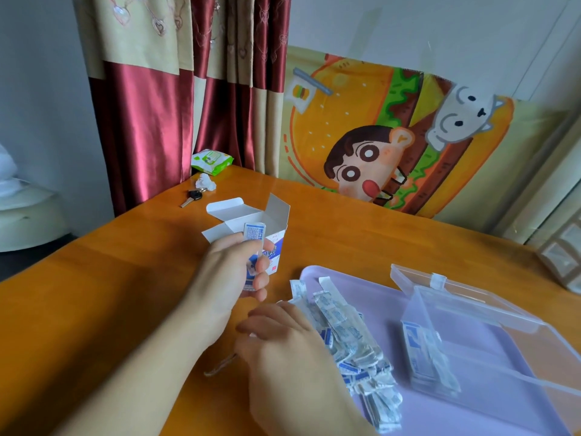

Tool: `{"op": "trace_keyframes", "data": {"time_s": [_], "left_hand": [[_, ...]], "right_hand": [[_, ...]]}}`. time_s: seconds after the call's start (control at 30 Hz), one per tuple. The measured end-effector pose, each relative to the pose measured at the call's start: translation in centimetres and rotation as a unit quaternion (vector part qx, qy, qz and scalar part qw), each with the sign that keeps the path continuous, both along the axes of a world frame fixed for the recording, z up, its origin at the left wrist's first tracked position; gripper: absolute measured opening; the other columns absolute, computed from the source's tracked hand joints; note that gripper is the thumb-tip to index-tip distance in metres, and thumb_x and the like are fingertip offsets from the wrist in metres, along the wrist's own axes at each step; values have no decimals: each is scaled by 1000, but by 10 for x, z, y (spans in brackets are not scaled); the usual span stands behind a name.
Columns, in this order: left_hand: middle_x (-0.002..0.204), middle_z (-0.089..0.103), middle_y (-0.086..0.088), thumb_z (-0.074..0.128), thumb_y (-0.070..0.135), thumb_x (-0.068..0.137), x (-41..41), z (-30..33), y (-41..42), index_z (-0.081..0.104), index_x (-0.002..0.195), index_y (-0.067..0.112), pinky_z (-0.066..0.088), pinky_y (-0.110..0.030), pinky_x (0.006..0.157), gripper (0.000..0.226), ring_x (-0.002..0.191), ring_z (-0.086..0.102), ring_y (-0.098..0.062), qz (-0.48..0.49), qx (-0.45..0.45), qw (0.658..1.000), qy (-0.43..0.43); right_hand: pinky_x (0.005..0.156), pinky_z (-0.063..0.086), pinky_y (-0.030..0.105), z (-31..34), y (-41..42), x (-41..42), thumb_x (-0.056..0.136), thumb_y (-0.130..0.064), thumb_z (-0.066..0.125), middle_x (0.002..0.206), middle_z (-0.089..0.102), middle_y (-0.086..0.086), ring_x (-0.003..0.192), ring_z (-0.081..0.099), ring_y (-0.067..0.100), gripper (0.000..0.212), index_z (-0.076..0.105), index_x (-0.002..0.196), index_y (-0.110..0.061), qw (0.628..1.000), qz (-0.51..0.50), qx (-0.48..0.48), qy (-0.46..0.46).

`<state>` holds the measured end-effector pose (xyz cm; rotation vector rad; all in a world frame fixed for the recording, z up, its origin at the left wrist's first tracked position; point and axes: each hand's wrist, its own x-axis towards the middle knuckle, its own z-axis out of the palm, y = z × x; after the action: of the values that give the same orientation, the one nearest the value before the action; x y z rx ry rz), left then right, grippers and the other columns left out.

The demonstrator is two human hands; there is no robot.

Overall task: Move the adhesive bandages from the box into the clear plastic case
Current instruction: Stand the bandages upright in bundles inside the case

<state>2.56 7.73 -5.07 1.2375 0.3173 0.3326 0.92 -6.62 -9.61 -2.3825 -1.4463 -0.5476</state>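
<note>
Bandages (349, 338) are heaped loose on the lilac tray (393, 297); one small stack (254, 243) is gripped upright in the curled fingers of the left hand (232, 272), just in front of the open box (267, 228). A further batch stands at the near-left end of the clear plastic case (490, 338), whose lid is open. The right hand (279, 338) rests on the heap, fingers loosely bent; whether anything is gripped cannot be told. The stack should be squared, then set on edge against the batch. Count: one box, one case, one tray; bandages too many to count.
</note>
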Motion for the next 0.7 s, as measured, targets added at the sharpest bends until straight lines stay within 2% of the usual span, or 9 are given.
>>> {"op": "trace_keyframes", "data": {"time_s": [0.07, 0.13, 0.27, 0.37, 0.43, 0.5, 0.57, 0.6, 0.7], "left_hand": [[59, 49, -6, 44, 12, 106, 2, 0, 4, 64, 96, 4, 42, -26, 44, 24, 43, 42, -16, 2, -17, 1000, 8], [57, 49, -5, 43, 14, 107, 3, 1, 6, 61, 98, 4, 43, -25, 42, 22, 42, 41, -15, -10, -29, 999, 21], [59, 49, -4, 51, 23, 105, -2, 2, -5, 64, 96, 4, 43, -28, 48, 25, 45, 43, -18, -78, 16, 996, 41], [65, 57, -6, 55, 40, 101, -11, 4, -22, 70, 92, 10, 46, -28, 50, 35, 51, 55, -19, -218, 23, 975, 29], [71, 64, -7, 53, 39, 102, -17, 5, -33, 75, 90, 14, 48, -29, 54, 35, 59, 62, -21, -275, 3, 961, 5], [77, 67, -12, 55, 34, 101, -19, 4, -38, 77, 89, 14, 50, -32, 60, 32, 66, 64, -26, -275, -23, 961, -10], [76, 59, -15, 57, 26, 102, -18, 1, -37, 75, 91, 11, 49, -33, 57, 26, 64, 58, -27, -268, -11, 963, -24], [72, 54, -13, 56, 19, 103, -18, 1, -35, 73, 92, 9, 48, -33, 54, 22, 61, 53, -25, -266, 5, 964, -30], [69, 46, -8, 50, 6, 105, -16, 2, -28, 63, 103, 0, 49, -33, 51, 15, 57, 46, -21, -244, 40, 968, -36]], "right_hand": [[82, 47, 29, 8, -5, 3, 76, -13, 56, 99, 66, -4, 98, 63, 20, 24, 77, 75, -25, 991, -9, 132, -9], [74, 45, 28, 23, -17, 10, 81, -10, 63, 97, 60, -2, 96, 57, 19, 25, 80, 78, -28, 970, -36, 241, 1], [66, 44, 26, 40, -48, 28, 84, -7, 68, 87, 53, -8, 89, 57, 18, 35, 82, 92, -37, 935, -112, 336, 36], [71, 48, 28, 40, -54, 29, 91, -10, 65, 94, 62, -11, 96, 63, 18, 34, 80, 105, -37, 925, -117, 349, 95], [74, 47, 24, 39, -51, 27, 94, -10, 65, 97, 61, -14, 98, 59, 16, 36, 78, 112, -37, 935, -107, 321, 102], [75, 42, 16, 41, -47, 22, 94, -8, 61, 98, 57, -15, 98, 53, 13, 36, 77, 111, -35, 952, -96, 275, 92], [77, 42, 7, 44, -46, 19, 92, 2, 57, 102, 56, -10, 104, 50, 11, 45, 76, 110, -34, 951, -66, 263, 147], [79, 42, 5, 45, -47, 18, 91, 7, 55, 106, 56, -8, 108, 49, 11, 53, 73, 118, -36, 945, -53, 267, 183], [93, 39, 14, 42, -51, 23, 90, 5, 54, 117, 55, -15, 119, 50, 14, 63, 57, 138, -36, 942, -74, 260, 200]]}}
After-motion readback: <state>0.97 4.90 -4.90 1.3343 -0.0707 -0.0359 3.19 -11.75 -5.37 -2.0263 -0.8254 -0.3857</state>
